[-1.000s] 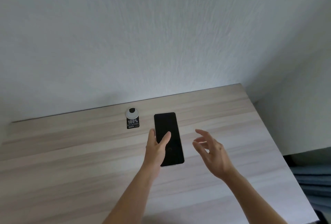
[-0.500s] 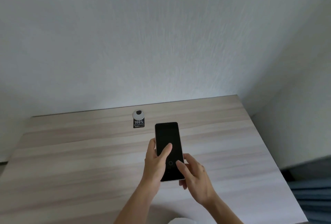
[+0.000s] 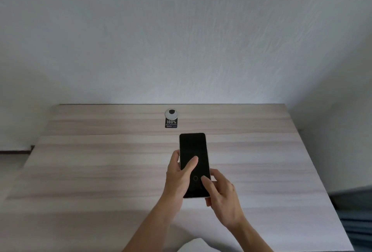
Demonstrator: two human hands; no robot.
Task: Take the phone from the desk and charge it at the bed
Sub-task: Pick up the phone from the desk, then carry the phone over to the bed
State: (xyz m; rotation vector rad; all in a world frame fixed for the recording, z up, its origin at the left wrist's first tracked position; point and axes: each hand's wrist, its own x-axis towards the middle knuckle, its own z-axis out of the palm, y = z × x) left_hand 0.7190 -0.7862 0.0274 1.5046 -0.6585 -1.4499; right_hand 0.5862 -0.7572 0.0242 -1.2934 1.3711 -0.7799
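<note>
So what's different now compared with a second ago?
The right hand, open in the air a second ago, came in and took the phone by its lower right edge. The left hand kept its grip, thumb on the dark screen. The round grommet and sticker on the desk stayed put.

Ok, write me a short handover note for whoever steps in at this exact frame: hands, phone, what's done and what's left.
Left hand: wrapped around the phone from its left edge, thumb across the dark screen.
Right hand: at the phone's lower right edge, thumb on the screen near the bottom.
Phone: screen up and dark, held in both hands over the desk; whether it has fully left the surface cannot be told.
Done: phone gripped.
Left: carry it to the bed and plug it in. No bed, charger or cable is clearly in view; only a round cable hole and a sticker sit on the desk.
</note>
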